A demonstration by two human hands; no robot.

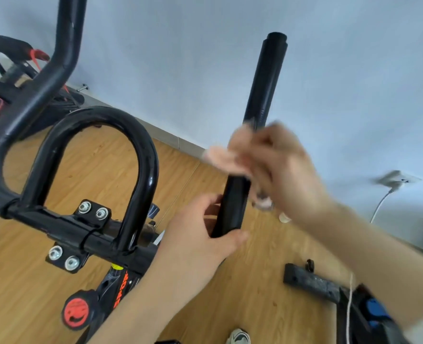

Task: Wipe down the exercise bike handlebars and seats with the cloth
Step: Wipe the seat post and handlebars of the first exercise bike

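Mid-wipe, by my reading: the left hand (200, 234) curls round the lower end of the black handlebar (262, 83), the blurred right hand (287, 170) clasps the pink cloth (220, 157) at its middle, and the next stroke should carry toward its bare top.

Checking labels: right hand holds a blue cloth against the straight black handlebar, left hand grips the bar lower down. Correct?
Not quite: the cloth is pale pink, not blue, as the head view shows. The rest holds: the right hand holds it against the straight black handlebar, and the left hand grips the bar lower down.
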